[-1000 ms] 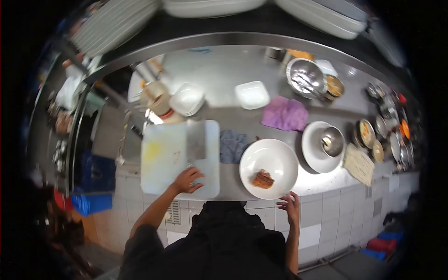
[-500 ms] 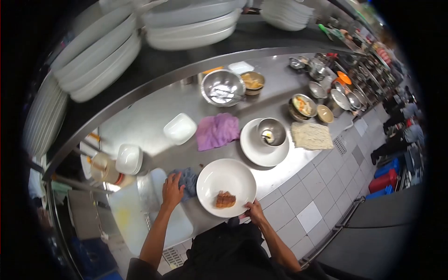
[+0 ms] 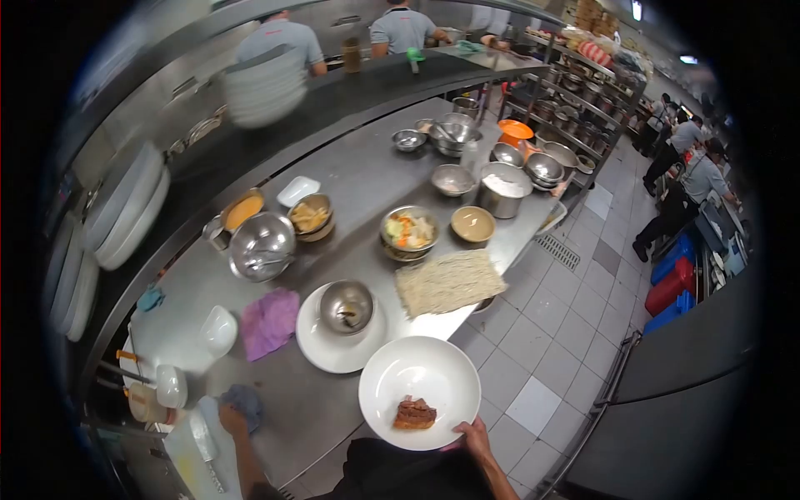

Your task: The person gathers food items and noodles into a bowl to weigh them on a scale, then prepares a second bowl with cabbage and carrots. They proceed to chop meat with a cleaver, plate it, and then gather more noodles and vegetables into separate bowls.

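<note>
My right hand grips the rim of a white plate at its lower right, fingers wrapped under the edge. On the plate lies a browned, layered piece of meat. The plate is held beyond the counter's front edge, partly over the floor. My left hand is at the left edge of a crumpled blue cloth; its fingers are too blurred and covered to make out. Beside it, a knife lies on a white cutting board.
Ahead are a metal bowl on a white plate, a purple cloth, a beige mat and a bowl of cut vegetables. A shelf carries stacked dishes. Co-workers stand behind it and far right.
My view has swung right and up, bringing co-workers into sight. The plate in my right hand has moved right, past the counter edge. My left hand stays by the blue cloth.
</note>
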Action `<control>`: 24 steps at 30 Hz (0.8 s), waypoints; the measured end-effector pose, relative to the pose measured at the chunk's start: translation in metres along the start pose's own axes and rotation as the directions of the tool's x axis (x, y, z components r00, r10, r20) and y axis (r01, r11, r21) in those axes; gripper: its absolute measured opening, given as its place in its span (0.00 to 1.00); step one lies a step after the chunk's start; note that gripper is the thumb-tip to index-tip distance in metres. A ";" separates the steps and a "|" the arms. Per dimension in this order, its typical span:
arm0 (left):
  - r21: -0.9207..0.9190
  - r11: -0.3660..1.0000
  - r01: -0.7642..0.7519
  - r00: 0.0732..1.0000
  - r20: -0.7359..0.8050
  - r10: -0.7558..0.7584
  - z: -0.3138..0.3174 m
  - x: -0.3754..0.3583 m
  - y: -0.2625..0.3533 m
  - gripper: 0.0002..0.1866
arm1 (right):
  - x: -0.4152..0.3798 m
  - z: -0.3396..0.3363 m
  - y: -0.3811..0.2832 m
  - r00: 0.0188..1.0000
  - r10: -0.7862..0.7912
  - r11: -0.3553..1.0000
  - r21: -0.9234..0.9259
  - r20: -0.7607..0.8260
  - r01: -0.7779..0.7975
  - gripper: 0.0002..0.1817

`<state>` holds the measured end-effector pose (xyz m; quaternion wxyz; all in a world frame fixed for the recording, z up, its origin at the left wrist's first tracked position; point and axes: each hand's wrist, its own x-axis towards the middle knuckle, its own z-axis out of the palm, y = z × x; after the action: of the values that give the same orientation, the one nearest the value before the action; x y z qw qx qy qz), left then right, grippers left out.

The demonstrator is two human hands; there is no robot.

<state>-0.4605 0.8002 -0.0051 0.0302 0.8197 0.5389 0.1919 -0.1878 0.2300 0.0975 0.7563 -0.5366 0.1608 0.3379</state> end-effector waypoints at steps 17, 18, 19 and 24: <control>-0.790 0.465 -0.400 0.800 -0.053 0.598 0.008 -0.110 0.825 0.08 | 0.129 -0.327 -0.287 0.816 -0.353 0.834 0.243 -0.457 0.496 0.23; -0.831 0.352 -0.431 0.718 -0.080 0.691 0.030 -0.133 0.862 0.07 | 0.140 -0.349 -0.299 0.801 -0.333 0.821 0.265 -0.497 0.506 0.22; -0.831 0.325 -0.452 0.641 -0.050 0.766 0.042 -0.161 0.897 0.07 | 0.148 -0.372 -0.314 0.779 -0.315 0.802 0.287 -0.542 0.524 0.22; -0.944 0.151 -0.293 0.351 0.041 0.936 0.049 -0.293 1.083 0.11 | 0.165 -0.471 -0.395 0.707 -0.344 0.696 0.338 -0.618 0.634 0.26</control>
<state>0.3997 0.0935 0.1448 0.5013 0.8510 -0.1080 0.1133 0.2576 -0.2244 0.1001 0.8655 -0.3997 0.2858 -0.0973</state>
